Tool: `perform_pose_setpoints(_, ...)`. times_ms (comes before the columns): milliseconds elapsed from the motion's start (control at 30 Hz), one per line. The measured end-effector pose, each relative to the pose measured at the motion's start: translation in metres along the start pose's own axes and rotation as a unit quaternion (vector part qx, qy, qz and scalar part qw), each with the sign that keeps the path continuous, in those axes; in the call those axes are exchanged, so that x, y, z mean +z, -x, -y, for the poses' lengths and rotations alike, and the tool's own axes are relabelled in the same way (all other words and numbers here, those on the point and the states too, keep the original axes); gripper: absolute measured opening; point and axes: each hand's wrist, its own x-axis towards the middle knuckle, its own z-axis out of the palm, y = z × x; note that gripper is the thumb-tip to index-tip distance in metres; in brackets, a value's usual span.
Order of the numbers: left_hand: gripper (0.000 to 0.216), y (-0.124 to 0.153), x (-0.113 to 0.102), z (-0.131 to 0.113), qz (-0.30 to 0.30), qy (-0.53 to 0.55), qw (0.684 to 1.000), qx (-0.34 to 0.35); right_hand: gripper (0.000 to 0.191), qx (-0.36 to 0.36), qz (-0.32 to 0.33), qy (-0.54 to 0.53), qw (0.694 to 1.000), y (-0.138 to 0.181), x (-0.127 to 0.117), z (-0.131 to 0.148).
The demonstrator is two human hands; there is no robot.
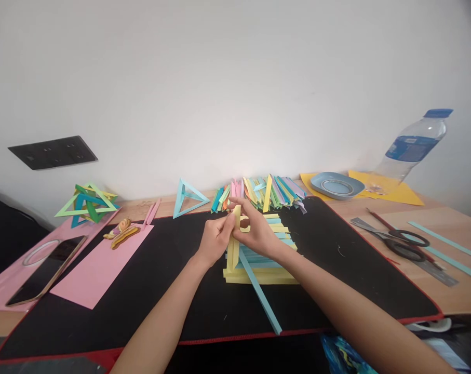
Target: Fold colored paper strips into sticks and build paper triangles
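Observation:
Both hands meet above the middle of a black desk mat point(173, 291). My left hand point(215, 239) and my right hand point(254, 231) pinch the same upright yellow paper strip point(235, 236), fingers closed on it. Just below them lies a stack of yellow and light-blue paper strips point(264, 265), and a long light-blue strip point(260, 296) slants from the stack toward the mat's front edge. Behind the hands, a heap of folded coloured strips point(266, 193) lies along the wall.
A light-blue paper triangle point(186, 197) and a green-blue interlocked frame model point(88, 203) stand at the back left. Pink sheets point(98, 267), a phone point(44, 270) and a tape ring lie left. Scissors point(404, 244), a ruler, a blue dish point(336, 185) and a tilted water bottle point(412, 148) sit right.

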Motion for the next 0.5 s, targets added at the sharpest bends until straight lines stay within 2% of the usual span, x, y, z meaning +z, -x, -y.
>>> perform_pose_setpoints(200,0.043,0.001,0.001,0.001,-0.009,0.012,0.999,-0.036,0.058,0.015,-0.017,0.004,1.0,-0.002,-0.002,-0.001)
perform_pose_setpoints(300,0.04,-0.001,-0.002,0.002,-0.056,0.044,0.996,-0.054,0.05,0.023,-0.044,0.004,0.999,-0.006,-0.007,-0.002)
perform_pose_setpoints(367,0.033,-0.005,-0.006,0.004,-0.094,0.087,0.989,-0.071,0.039,0.03,-0.052,0.037,0.998,-0.009,-0.013,-0.003)
perform_pose_setpoints(433,0.024,-0.009,-0.011,0.006,-0.131,0.143,0.977,-0.086,0.024,0.044,0.001,0.084,0.995,-0.011,-0.022,-0.003)
perform_pose_setpoints(500,0.017,-0.013,-0.016,0.007,-0.166,0.196,0.961,-0.099,0.018,0.065,0.117,0.123,0.983,-0.011,-0.031,-0.002)
